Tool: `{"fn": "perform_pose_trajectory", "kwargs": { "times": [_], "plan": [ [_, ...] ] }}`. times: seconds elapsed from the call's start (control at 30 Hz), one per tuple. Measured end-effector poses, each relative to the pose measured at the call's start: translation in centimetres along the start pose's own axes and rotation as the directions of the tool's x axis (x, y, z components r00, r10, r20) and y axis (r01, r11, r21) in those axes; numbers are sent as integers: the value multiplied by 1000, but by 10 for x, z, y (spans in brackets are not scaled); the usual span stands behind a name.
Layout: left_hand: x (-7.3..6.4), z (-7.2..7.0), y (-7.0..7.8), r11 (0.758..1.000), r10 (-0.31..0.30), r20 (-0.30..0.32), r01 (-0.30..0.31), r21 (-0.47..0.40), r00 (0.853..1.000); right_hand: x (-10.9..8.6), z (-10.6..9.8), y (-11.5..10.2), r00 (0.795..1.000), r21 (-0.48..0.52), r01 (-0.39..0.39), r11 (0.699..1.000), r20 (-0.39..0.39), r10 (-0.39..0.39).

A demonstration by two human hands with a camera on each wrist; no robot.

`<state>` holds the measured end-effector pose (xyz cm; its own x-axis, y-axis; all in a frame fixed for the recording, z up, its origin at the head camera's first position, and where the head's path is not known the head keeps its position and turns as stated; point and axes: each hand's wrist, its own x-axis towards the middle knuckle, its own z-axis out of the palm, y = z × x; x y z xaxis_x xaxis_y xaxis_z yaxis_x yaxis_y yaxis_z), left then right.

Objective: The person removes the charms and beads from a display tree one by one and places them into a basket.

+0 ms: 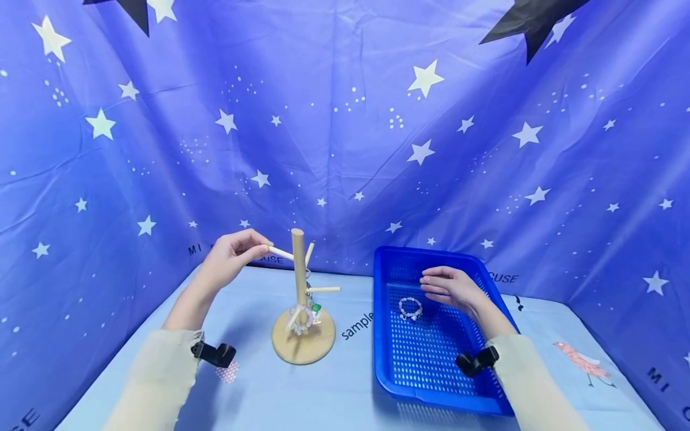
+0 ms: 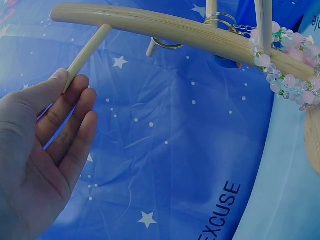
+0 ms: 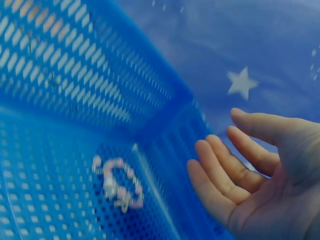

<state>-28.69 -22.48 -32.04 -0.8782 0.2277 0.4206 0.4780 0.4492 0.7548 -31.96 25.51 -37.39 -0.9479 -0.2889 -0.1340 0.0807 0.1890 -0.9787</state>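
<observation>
A sideways tug on the upper peg point(image 1: 281, 253) could rock or tip the wooden stand point(image 1: 299, 269), since its post is tall and the left hand point(image 1: 232, 254) touches it only out at that peg's end. A hard jolt might also shake the pink and clear beads point(image 2: 290, 80) or the key chain with the green charm point(image 1: 316, 309) off the lower pegs. The loose bracelet point(image 1: 412, 317) lies on the floor of the blue basket point(image 1: 380, 335); its dangling bits might snag in the holes if dragged. As for the fingers, the left thumb and forefinger pinch the peg's tip, the others loosely extended and touching nothing. The right hand point(image 1: 455, 287) hangs over the basket, fingers gently bent, thumb well apart, holding nothing and clear of the bracelet.
</observation>
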Motion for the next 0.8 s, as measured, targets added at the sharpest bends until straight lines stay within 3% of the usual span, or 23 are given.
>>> {"fn": "perform_pose_trajectory", "kwargs": {
  "times": [0.27, 0.47, 0.8],
  "plan": [
    [2, -2, -1, 1000, -9, -1, 9, 3, 1000, -19, 21, -18, 992, 116, 125, 985, -7, -125],
    [3, -2, -1, 1000, 5, -7, -5, 11, 1000, -33, 38, -29, 982, 103, 186, 977, -4, -187],
    [5, 0, -2, 1000, 10, -6, -10, 0, 1000, -46, 68, -33, 975, 74, 220, 973, 5, -221]
  ]
}}
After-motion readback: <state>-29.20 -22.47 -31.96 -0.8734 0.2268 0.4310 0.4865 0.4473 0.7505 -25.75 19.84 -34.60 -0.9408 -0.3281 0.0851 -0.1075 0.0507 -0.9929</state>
